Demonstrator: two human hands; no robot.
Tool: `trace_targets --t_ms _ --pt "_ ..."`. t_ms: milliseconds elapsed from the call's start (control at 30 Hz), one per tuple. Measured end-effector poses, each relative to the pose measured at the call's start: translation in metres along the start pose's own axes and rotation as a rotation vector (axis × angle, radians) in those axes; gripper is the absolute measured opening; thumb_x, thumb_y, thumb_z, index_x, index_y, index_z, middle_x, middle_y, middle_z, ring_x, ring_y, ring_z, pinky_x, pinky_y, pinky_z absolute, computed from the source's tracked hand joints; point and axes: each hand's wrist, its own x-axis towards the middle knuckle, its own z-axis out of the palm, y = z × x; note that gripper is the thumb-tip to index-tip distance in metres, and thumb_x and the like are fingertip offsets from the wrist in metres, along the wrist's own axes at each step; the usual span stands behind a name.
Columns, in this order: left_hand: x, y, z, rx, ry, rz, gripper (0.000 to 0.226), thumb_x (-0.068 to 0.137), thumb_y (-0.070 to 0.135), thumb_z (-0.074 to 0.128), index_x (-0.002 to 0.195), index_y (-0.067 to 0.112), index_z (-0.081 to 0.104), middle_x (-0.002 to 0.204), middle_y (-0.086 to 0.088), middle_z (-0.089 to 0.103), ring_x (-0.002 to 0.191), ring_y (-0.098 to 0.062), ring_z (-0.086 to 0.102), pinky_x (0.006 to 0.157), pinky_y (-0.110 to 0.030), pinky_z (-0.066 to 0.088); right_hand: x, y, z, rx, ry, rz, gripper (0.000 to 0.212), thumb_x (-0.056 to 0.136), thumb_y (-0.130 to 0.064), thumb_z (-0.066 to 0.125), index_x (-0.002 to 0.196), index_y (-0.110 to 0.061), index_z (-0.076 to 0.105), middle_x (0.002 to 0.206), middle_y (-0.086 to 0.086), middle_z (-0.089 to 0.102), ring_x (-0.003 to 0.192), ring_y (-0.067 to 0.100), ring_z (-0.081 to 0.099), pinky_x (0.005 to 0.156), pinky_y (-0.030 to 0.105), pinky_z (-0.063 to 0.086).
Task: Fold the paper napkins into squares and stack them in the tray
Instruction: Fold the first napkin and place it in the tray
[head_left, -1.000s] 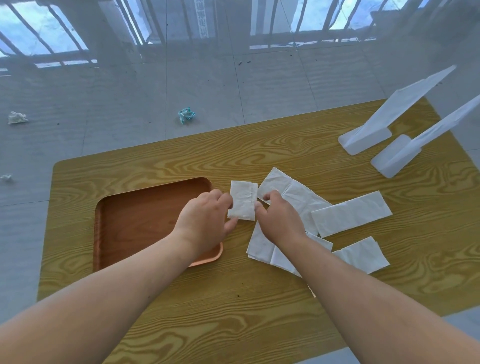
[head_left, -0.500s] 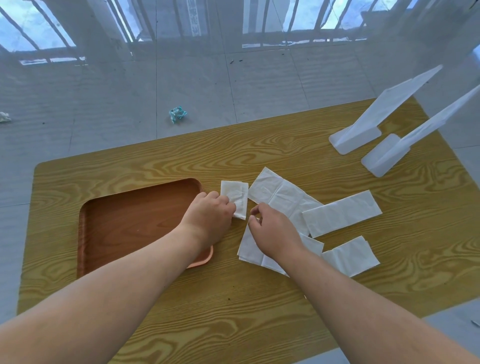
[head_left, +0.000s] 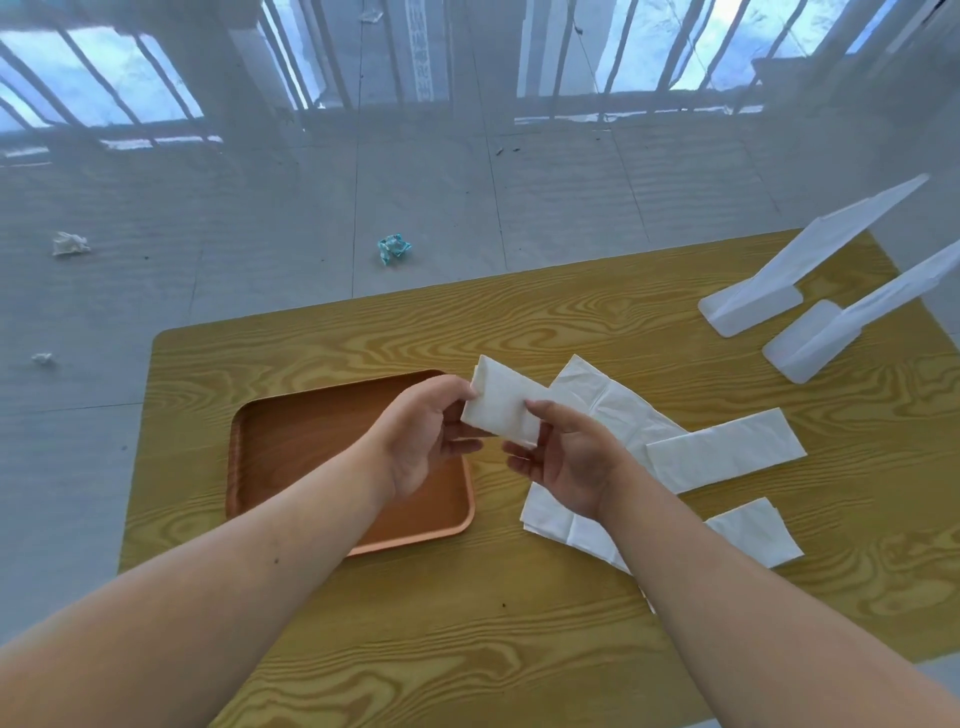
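A folded white napkin (head_left: 506, 402) is lifted off the table between both hands. My left hand (head_left: 423, 436) pinches its left end, above the tray's right part. My right hand (head_left: 569, 457) pinches its lower right corner. The brown tray (head_left: 291, 447) lies on the wooden table (head_left: 467, 623) at the left with nothing visible in it. Several white napkins lie to the right: an unfolded one (head_left: 618, 410), a long folded strip (head_left: 727, 449), a smaller folded one (head_left: 758, 530) and one under my right wrist (head_left: 561, 525).
Two white plastic stands (head_left: 779, 275) (head_left: 852, 327) lean at the table's far right corner. Crumpled paper scraps (head_left: 70, 243) (head_left: 395, 248) lie on the tiled floor beyond the table. Window bars run along the back.
The folded napkin lay flat on the table with both hands pressing it. Now both hands have lifted it into the air and hold it by its ends.
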Motion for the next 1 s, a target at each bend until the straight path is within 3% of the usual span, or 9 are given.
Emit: trace_targets --t_ms 100,233,333,433,533,633,767,900,1000 --pt "-0.01 -0.004 -0.028 0.092 0.091 0.002 0.039 0.085 0.04 0.069 0.113 0.013 0.072 0.095 -0.005 0.079 0.08 -0.017 0.076 0.072 -0.034 0.056 0.008 0.002 0.025 -0.142 0.003 -0.022 0.025 0.097 -0.016 0.063 0.12 -0.009 0.069 0.097 0.008 0.073 0.076 0.019 0.069 0.068 0.033 0.055" --pt "-0.017 -0.022 -0.072 0.269 0.382 0.049 0.006 0.094 0.017 0.073 0.095 0.012 0.074 0.083 -0.006 0.076 0.068 -0.017 0.068 0.067 -0.036 0.055 0.024 0.015 0.059 -0.431 0.098 -0.025 0.015 0.098 -0.009 0.062 0.106 -0.01 0.074 0.087 0.005 0.078 0.072 0.015 0.074 0.059 0.031 0.057" --pt "-0.026 -0.037 -0.108 0.361 0.462 0.019 0.007 0.093 0.02 0.076 0.088 0.016 0.078 0.066 0.005 0.076 0.056 -0.01 0.064 0.053 -0.025 0.052 0.037 0.031 0.081 -0.695 0.168 -0.026 0.012 0.094 -0.012 0.065 0.098 -0.008 0.076 0.094 0.016 0.079 0.075 0.021 0.074 0.062 0.035 0.063" --pt "-0.033 -0.05 -0.139 0.499 0.557 -0.005 0.012 0.089 0.028 0.079 0.081 0.02 0.079 0.06 0.007 0.074 0.053 -0.01 0.063 0.055 -0.029 0.052 0.048 0.045 0.103 -0.948 0.19 -0.063 0.017 0.089 -0.014 0.064 0.091 0.001 0.072 0.086 0.024 0.076 0.065 0.025 0.072 0.057 0.037 0.064" --pt "-0.036 -0.056 -0.158 0.721 0.612 -0.023 0.022 0.087 0.042 0.077 0.074 0.024 0.075 0.059 0.007 0.073 0.056 -0.013 0.064 0.055 -0.032 0.049 0.056 0.056 0.121 -1.205 0.184 -0.109 0.019 0.086 -0.017 0.059 0.083 0.0 0.067 0.076 0.019 0.075 0.066 0.032 0.074 0.064 0.047 0.065" --pt "-0.038 -0.059 -0.167 0.903 0.653 -0.027 0.029 0.087 0.052 0.072 0.071 0.028 0.069 0.066 0.007 0.072 0.062 -0.013 0.067 0.053 -0.031 0.046 0.065 0.064 0.13 -1.484 0.21 -0.213 0.022 0.09 -0.027 0.057 0.074 -0.012 0.06 0.073 0.007 0.07 0.067 0.026 0.066 0.055 0.037 0.051" --pt "-0.035 -0.062 -0.171 1.045 0.667 -0.034 0.028 0.09 0.054 0.068 0.074 0.031 0.066 0.074 0.012 0.069 0.069 -0.009 0.063 0.053 -0.031 0.04 0.077 0.072 0.132 -1.662 0.222 -0.245 0.026 0.093 -0.033 0.051 0.071 -0.02 0.055 0.074 -0.001 0.064 0.07 0.023 0.062 0.05 0.03 0.036" --pt "-0.039 -0.062 -0.166 1.144 0.689 -0.016 0.023 0.089 0.047 0.068 0.077 0.03 0.06 0.079 0.01 0.066 0.073 -0.012 0.06 0.055 -0.032 0.04 0.075 0.074 0.129 -1.779 0.23 -0.333 0.026 0.094 -0.039 0.054 0.076 -0.02 0.058 0.075 -0.003 0.064 0.07 0.023 0.061 0.052 0.032 0.039" --pt "-0.044 -0.054 -0.148 1.198 0.653 0.118 0.014 0.087 0.041 0.064 0.083 0.03 0.055 0.081 0.011 0.061 0.075 -0.016 0.059 0.057 -0.033 0.042 0.054 0.073 0.111 -1.707 0.263 -0.537 0.027 0.094 -0.041 0.053 0.075 -0.021 0.054 0.069 -0.006 0.057 0.065 0.02 0.056 0.05 0.034 0.042"
